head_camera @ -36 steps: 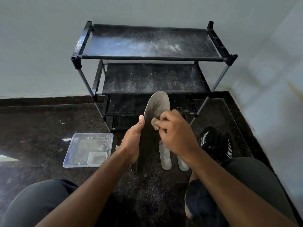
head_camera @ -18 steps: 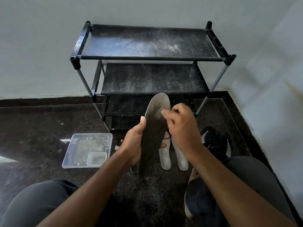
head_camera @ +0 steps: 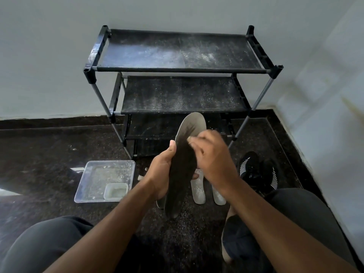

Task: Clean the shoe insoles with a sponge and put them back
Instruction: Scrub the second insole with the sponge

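dark speckled floor (head_camera: 49,154), left hand (head_camera: 160,174) gripping upright insole (head_camera: 183,168), right hand (head_camera: 211,158) pinching sponge (head_camera: 190,139) against it

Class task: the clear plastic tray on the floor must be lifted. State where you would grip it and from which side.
Grip the clear tray by its raised left and right rims, from above, two-handed. It lies flat and seems to hold liquid and a small tub, so a level lift probably suits best.

The light is soft and dim, with a bright glare patch on the dark floor (head_camera: 7,191) at left. The right hand (head_camera: 212,160) is motion-blurred. Straight lines bend near the edges.
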